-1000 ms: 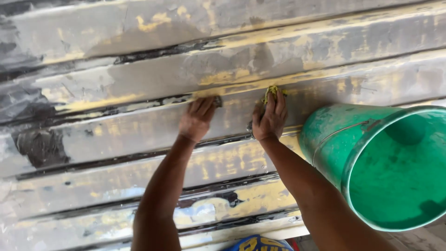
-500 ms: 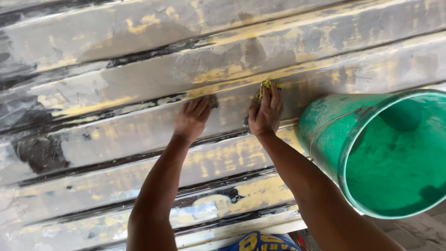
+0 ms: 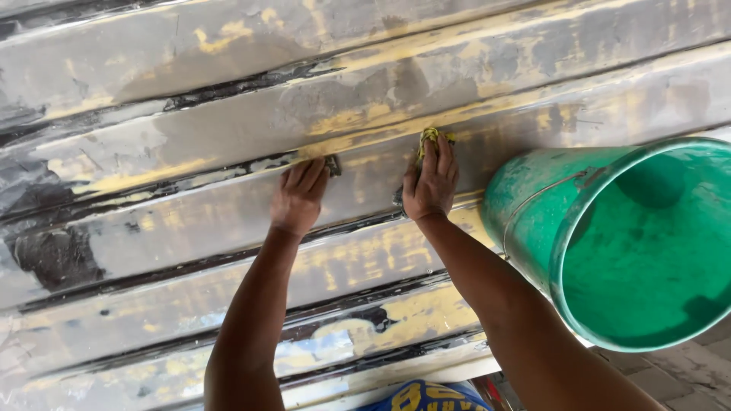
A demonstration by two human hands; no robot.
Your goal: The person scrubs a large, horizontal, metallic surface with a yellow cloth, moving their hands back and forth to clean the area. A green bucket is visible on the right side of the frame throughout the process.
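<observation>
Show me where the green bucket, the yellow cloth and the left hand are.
green bucket [image 3: 525,194], head view, on its outer wall.
yellow cloth [image 3: 429,135], head view, on the part above the fingers.
left hand [image 3: 297,198], head view, on its back.

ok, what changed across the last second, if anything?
Little. The right hand, pressing a yellowish pad to the ribbed metal sheet, slid slightly up along its rib; part of that may be camera shift. The left hand stayed flat on the sheet, a small dark piece at its fingertips. Nothing was picked up or let go. The green bucket stayed put at the right.
</observation>
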